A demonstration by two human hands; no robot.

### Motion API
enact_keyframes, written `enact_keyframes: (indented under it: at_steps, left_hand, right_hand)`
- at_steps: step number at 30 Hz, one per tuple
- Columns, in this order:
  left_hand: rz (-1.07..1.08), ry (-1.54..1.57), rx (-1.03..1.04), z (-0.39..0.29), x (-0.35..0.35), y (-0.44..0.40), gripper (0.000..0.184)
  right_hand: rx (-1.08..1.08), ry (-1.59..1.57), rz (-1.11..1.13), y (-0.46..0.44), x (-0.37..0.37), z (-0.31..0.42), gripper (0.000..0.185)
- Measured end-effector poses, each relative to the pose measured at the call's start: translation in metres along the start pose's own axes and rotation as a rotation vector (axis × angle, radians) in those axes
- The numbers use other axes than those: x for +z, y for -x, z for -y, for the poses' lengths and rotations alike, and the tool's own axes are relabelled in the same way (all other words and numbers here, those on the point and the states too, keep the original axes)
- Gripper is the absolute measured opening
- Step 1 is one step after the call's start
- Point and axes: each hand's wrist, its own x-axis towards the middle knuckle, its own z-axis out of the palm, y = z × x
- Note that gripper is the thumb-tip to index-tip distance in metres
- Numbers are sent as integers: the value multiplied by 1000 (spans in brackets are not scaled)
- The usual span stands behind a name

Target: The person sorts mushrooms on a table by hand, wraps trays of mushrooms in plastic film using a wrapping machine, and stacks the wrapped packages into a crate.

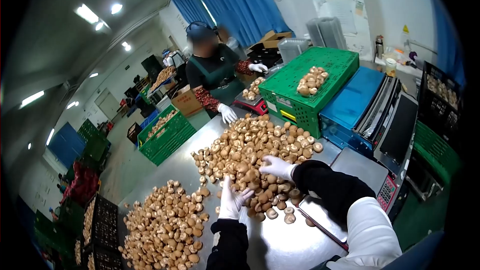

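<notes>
Brown mushrooms form a large pile (250, 145) on the metal table (285, 242). My gloved left hand (233, 201) is at the near left edge of this pile, its fingers spread and touching mushrooms. At the pile's near right side, my gloved right hand (278, 167) reaches in from the right, fingers apart over the mushrooms; its fingertips are partly hard to make out. Left of my left hand lies a second pile of mushrooms (165, 225).
Across the table stands a co-worker (215, 70) in white gloves, one hand near the pile. A red scale (251, 104) holds mushrooms beside a green crate (310, 82). At right is another scale (360, 172); black crates (102, 225) stand at left.
</notes>
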Motion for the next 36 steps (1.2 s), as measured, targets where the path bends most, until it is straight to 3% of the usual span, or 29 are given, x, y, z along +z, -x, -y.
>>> enact_keyframes:
  at_steps: [1,3,4,6,8,9,12,16,17,19,20,22,24,25,26,28,30,32,33,34,36]
  left_hand:
    - [62,-236,135,8,-1,-4,64]
    - [201,-804,445,38,-31,-34,40]
    - [258,-1042,690,55,-36,-34,24]
    - [411,-1381,994,82,-45,-44,35]
    - [306,-1792,1179,100,-37,-31,49]
    - [254,-2013,1103,105,-34,-27,55]
    - [169,-2298,1081,118,-34,-28,53]
    - [154,-2285,1010,117,-29,-20,49]
    - [169,-2205,984,116,-32,-20,48]
    - [201,-2019,975,111,-37,-14,45]
    - [174,-1822,1026,111,-41,-8,44]
    - [176,-1436,1068,109,-46,14,44]
    - [161,-1027,720,114,-59,46,41]
    - [99,-736,175,109,-71,64,38]
    - [143,-360,65,107,-71,91,37]
    - [246,-26,-107,115,-110,111,35]
    - [459,416,-325,132,-150,122,33]
    - [470,444,-339,156,-169,143,24]
    - [488,457,-354,164,-169,154,19]
    - [207,275,-244,167,-156,171,16]
    - [13,329,-197,177,-155,186,20]
  right_hand:
    - [-102,-33,75,8,-1,-7,54]
    - [-172,438,216,29,0,-19,33]
    - [-61,582,321,56,2,-3,34]
    - [-183,745,429,93,24,-17,31]
    - [-235,1003,557,132,46,-20,18]
    - [-451,1085,407,144,59,-49,15]
    - [-436,1505,354,159,74,-48,22]
    - [-637,1295,459,155,95,-98,34]
    - [-430,1275,499,148,101,-106,37]
    - [-398,1380,503,160,93,-83,39]
    - [-407,1318,410,154,106,-105,35]
    - [-251,1310,561,146,105,-92,29]
    - [-218,1137,473,161,98,-98,23]
    - [-248,1186,475,168,98,-107,23]
    - [-220,1165,397,176,95,-102,20]
    - [-455,1376,557,183,81,-88,17]
    - [-462,1369,606,182,79,-87,16]
    - [-409,1295,778,167,82,-87,17]
    - [-420,1219,760,163,80,-82,18]
    - [-430,1143,741,157,77,-75,20]
    - [-365,1090,629,152,50,1,33]
